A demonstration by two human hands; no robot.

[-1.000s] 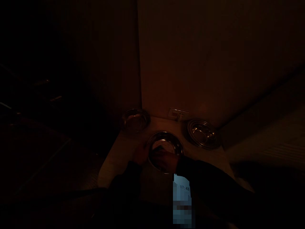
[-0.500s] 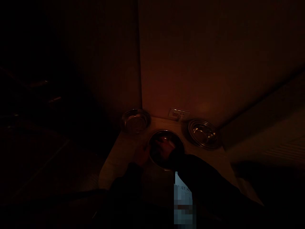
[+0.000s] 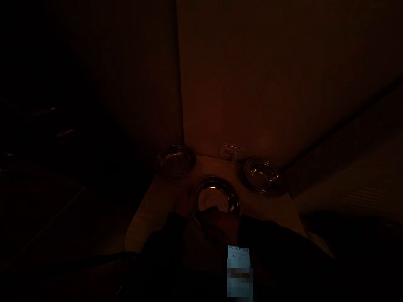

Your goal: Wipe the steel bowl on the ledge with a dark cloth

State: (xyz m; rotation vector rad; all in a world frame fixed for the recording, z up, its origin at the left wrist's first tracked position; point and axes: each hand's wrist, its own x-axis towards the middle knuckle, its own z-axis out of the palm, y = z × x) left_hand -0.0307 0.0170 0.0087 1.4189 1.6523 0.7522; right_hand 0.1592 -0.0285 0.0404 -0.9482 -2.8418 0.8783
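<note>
In the dim light a round metal bowl (image 3: 215,197) rests on a small pale table (image 3: 147,218). My left hand (image 3: 185,202) is at its left rim, fingers closed against the edge. Over the near rim lies my right hand (image 3: 223,224), its fingers curled toward the left. A dark patch beside those fingers may be an object or shadow; I cannot make it out. The bowl's shiny inside shows a pale round reflection at the bottom.
Another metal bowl (image 3: 176,161) stands at the table's back left corner. Stacked metal dishes (image 3: 263,177) sit at the back right. A wall socket (image 3: 232,151) is behind the table. A lit screen (image 3: 239,260), partly pixelated, is below my right forearm.
My right hand has moved from inside the bowl toward me to its near rim, uncovering the bowl's bottom. My left hand stays at the left rim. The view has shifted slightly.
</note>
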